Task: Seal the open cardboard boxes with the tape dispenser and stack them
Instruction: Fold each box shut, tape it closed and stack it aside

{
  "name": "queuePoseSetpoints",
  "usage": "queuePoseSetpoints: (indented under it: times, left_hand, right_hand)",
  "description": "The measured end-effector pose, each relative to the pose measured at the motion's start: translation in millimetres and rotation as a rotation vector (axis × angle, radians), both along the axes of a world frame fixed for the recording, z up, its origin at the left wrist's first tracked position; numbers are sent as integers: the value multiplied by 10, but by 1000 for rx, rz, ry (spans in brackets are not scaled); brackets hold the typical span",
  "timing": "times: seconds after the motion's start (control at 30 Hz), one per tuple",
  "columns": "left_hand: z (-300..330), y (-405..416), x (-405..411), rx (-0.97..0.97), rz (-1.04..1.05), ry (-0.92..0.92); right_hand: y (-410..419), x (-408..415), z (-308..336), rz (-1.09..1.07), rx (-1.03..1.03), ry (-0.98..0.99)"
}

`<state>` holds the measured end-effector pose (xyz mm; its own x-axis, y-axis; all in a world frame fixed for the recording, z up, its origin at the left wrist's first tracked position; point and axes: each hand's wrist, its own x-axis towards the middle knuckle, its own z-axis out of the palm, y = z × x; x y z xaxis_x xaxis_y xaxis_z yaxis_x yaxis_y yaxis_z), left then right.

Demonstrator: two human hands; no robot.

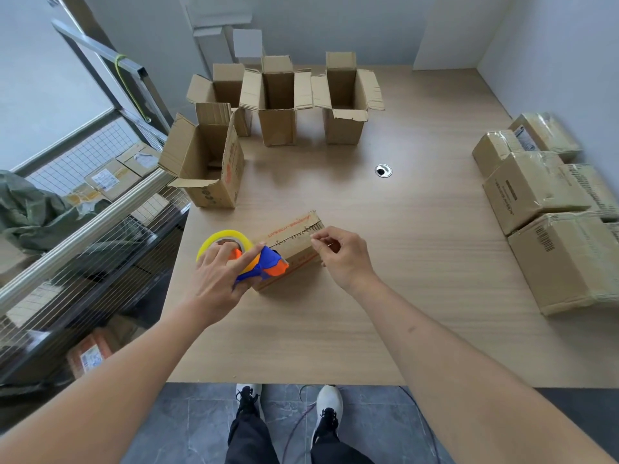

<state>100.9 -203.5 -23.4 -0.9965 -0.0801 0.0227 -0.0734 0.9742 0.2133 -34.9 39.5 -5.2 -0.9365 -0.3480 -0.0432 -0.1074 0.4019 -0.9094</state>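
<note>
Four open boxes (274,102) are waiting behind the closed box (294,244) I am taping: left hand (217,279) gripping the tape dispenser (258,259), right hand (341,256) pinching at its far end; several sealed boxes (542,195) are lying well right.

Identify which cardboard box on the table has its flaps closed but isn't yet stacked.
The small box between the hands; the four open boxes behind stand with flaps up.
</note>
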Motion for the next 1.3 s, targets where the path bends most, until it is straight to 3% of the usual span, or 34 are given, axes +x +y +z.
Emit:
queuePoseSetpoints:
  times: [0.47,1.07,1.3]
  left_hand:
    - [18,-120,-90,-60,-78,-22]
    - [166,-118,-154,-66,-110,-87]
    - [192,-113,-163,-73,-123,-90]
  right_hand:
    - [-300,-212,-130,-20,15,-123]
    - [-370,-322,-215,-172,452,-199]
    - [-386,-283,-282,-260,418,-264]
